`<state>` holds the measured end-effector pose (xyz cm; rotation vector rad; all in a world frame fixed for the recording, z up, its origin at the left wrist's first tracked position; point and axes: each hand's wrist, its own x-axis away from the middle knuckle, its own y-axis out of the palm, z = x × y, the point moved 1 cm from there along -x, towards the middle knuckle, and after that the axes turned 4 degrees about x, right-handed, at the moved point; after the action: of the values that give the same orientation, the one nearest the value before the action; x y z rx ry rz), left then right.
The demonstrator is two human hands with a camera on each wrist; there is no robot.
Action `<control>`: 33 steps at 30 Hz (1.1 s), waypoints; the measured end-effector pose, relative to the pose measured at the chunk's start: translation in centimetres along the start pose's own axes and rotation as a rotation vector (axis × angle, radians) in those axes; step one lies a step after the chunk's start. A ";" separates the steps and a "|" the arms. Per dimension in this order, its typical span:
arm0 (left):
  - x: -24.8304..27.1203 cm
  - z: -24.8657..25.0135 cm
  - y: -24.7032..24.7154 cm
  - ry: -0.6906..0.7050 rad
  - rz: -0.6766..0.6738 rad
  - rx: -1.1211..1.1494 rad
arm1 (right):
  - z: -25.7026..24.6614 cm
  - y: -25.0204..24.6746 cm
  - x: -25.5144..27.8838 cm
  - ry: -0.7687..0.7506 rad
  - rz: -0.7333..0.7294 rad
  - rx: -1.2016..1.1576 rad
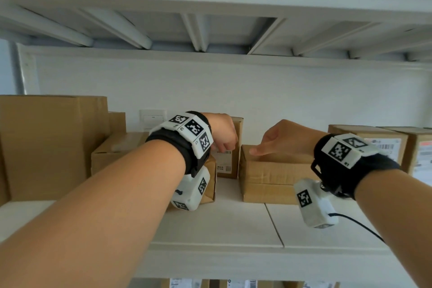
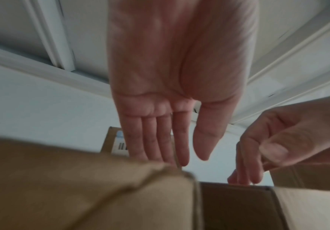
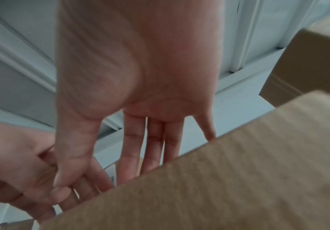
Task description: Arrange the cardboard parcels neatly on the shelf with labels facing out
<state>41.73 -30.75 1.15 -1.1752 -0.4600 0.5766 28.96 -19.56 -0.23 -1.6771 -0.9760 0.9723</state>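
Observation:
A small upright parcel [image 1: 230,149] stands mid-shelf with its white label facing out; the left wrist view shows it as a parcel [image 2: 113,140] beyond the fingers. My left hand [image 1: 223,134] reaches over its top front edge with straight fingers [image 2: 160,140], holding nothing. Right of it lies a flat brown parcel [image 1: 268,172] with no label showing. My right hand [image 1: 278,139] hovers over its top with straight fingers [image 3: 152,147], whose tips are hidden behind the parcel's near edge [image 3: 219,171]. Whether either hand touches cardboard is unclear.
A large box [image 1: 51,147] and a low box [image 1: 117,149] fill the shelf's left side. Two labelled parcels [image 1: 374,145] stand at the right. Another brown box [image 1: 210,180] sits behind my left wrist. The white shelf board [image 1: 233,222] shows in front, with the upper shelf's ribs [image 1: 198,30] overhead.

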 end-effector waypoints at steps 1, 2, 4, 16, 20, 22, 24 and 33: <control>0.0 0.5 0.2 -0.008 -0.008 -0.007 | 0.2 0.0 0.1 -0.007 -0.008 -0.017; 0.0 1.1 0.3 -0.005 -0.007 -0.056 | 0.4 0.0 0.2 -0.018 -0.022 -0.030; 0.0 2.1 0.8 0.012 -0.019 -0.175 | 0.7 0.2 0.5 -0.037 -0.077 0.013; -1.1 4.2 2.9 -0.005 -0.073 -0.464 | 4.4 -0.6 1.8 -0.072 -0.162 -0.025; -1.6 4.0 2.7 -0.021 -0.122 -0.331 | 5.0 -0.7 1.6 -0.073 -0.166 -0.072; -1.9 3.9 2.8 -0.039 -0.146 -0.218 | 5.1 -0.7 1.5 -0.080 -0.179 -0.091; -2.0 3.5 2.7 -0.062 -0.150 -0.100 | 5.2 -0.7 1.5 -0.092 -0.195 -0.089; -1.4 2.6 3.6 -0.185 -0.287 0.057 | 4.9 -0.8 2.2 -0.063 -0.267 0.173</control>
<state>38.43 -28.81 -1.43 -0.9835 -0.7521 0.4475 25.20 -15.76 -1.02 -1.3415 -1.0931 0.9067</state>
